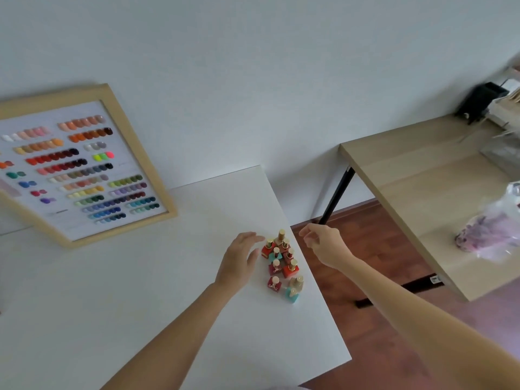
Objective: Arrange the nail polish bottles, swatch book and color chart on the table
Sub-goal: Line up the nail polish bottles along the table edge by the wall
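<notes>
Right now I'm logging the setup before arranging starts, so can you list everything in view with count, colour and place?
nail polish bottles: about eleven, red, teal and beige with gold caps, clustered upright near the white table's right edge
color chart: one, wood-framed, rows of many-coloured swatches, leaning against the wall at the white table's back left
white table: one, white, centre and left
wooden table: one, light wood with black legs, right of the white table
plastic bag: one, clear with pinkish contents, on the wooden table
black holder: one, black, blurred, far right corner
swatch book: none visible
left hand: one, open, beside the bottles
right hand: one, fingers curled, empty, past the table edge
</notes>
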Available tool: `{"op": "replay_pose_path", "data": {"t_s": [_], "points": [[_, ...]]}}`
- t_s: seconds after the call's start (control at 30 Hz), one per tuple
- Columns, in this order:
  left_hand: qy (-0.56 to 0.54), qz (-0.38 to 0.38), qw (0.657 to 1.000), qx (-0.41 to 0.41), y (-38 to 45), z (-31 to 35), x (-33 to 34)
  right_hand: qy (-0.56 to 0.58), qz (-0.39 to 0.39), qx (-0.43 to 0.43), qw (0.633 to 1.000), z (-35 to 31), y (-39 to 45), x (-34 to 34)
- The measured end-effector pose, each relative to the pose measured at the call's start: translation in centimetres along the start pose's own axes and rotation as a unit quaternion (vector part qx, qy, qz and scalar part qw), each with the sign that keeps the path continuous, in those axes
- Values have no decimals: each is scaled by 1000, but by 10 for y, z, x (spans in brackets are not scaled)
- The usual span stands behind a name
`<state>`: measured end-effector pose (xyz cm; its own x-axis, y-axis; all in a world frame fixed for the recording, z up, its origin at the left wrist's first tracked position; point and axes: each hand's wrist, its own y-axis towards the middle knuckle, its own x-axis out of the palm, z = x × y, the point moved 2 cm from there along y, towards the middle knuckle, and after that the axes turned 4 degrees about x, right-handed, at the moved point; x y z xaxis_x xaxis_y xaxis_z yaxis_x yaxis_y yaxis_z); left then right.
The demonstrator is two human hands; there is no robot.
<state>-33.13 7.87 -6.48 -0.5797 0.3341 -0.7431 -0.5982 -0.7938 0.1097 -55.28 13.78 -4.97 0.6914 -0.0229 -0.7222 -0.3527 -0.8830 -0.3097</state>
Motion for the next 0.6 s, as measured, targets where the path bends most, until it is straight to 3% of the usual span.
{"op": "replay_pose_path", "data": {"t_s": [0.33,0.6], "points": [[66,-67,995,-25,31,15,22,-63,-106,-112,986,-11,40,21],[112,-109,988,2,39,5,13,-100,-140,-174,970,-12,55,26]]}}
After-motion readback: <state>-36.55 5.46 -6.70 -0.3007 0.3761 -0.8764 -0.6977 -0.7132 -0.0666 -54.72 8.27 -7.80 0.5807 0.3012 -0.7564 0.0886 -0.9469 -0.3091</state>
